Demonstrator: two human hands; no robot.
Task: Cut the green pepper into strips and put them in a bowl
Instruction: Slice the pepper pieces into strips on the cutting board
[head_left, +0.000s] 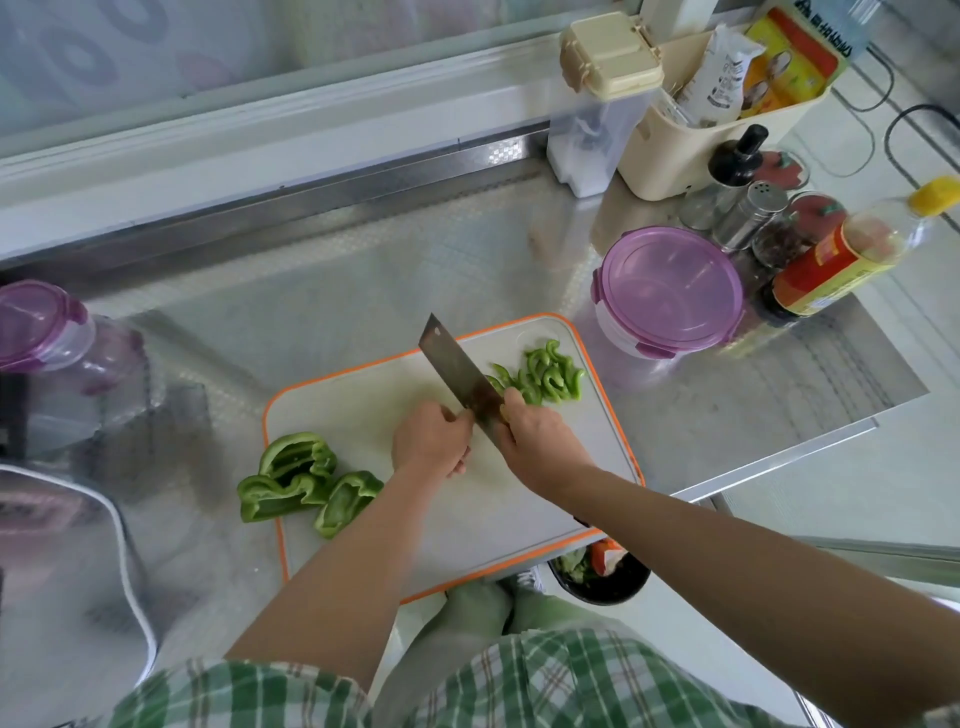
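A green checked shirt (519, 680) fills the bottom edge, closest to the lens, and both bare forearms reach forward from it. Beyond lies the shiny metal worktop (363, 291), blurred and full of reflections toward the left. On it sits a white cutting board (467, 519) with an orange rim, its near edge cut off by the person's body.

Three large green pepper pieces (306, 478) lie at the board's left edge, glossy, pale inside, curled at the rims, and partly overhanging onto the worktop. A round tub with a purple lid (670, 291) stands just beyond the board's far right corner.

A cleaver (457, 369) stands blade-down at the middle of the board. The right hand (540, 441) grips its handle, which is hidden inside the fist. The left hand (434, 441) is curled with its knuckles against the flat of the blade; whether it holds pepper beneath cannot be told, since the fingers cover that spot. A heap of narrow, curved pepper strips (545, 376) lies on the board just right of the blade.

A dark round container (597, 579) with scraps peeks out below the board's near right corner, mostly hidden.
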